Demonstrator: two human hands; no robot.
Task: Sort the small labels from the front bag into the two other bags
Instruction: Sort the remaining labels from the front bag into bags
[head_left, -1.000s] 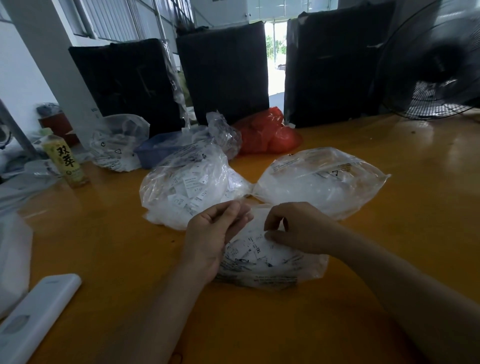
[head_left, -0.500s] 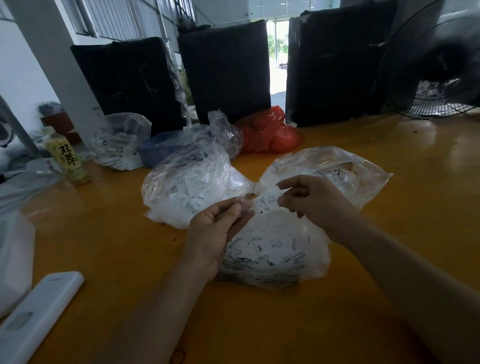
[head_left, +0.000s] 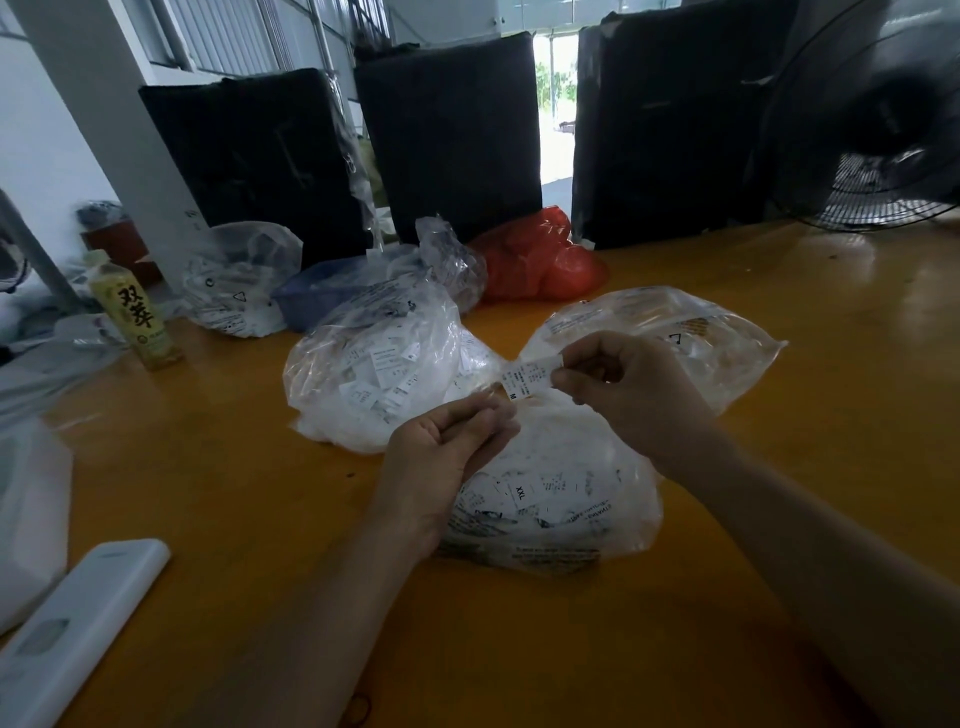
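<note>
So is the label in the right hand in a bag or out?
Out. The label is pinched in the right hand, held in the air above the front bag.

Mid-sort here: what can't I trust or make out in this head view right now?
- Label in the right hand: "M" reads, the finer print is too small.
- Left hand: curled fingers hide whether it holds labels.
- Front bag: its mouth is hidden behind both hands.
- Right bag: contents washed out by glare.
</note>
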